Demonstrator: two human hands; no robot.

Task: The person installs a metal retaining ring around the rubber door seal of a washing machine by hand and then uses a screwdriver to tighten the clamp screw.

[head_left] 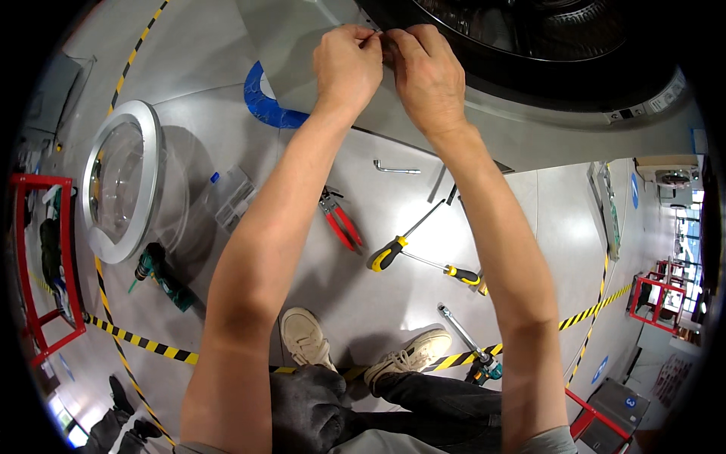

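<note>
A grey washing machine point(529, 136) fills the top of the view, its round opening ringed by a dark rim point(491, 64) with the metal drum point(560, 34) inside. At the rim's left edge my left hand point(349, 68) is closed in a pinch. Beside it my right hand point(429, 79) is also closed, fingers bent, thumbs and fingertips of both hands nearly meeting. Whatever lies between the fingertips is too small and hidden to make out. A curved blue piece point(268, 113) lies left of my left wrist.
Left on the floor are a round glass door point(153, 181), a clear parts box point(231, 198) and a green drill point(170, 280). Between my arms lie red-handled pliers point(344, 227), an angled socket wrench point(397, 170), two screwdrivers point(389, 253) and a ratchet point(461, 329). A red rack point(68, 257) stands far left.
</note>
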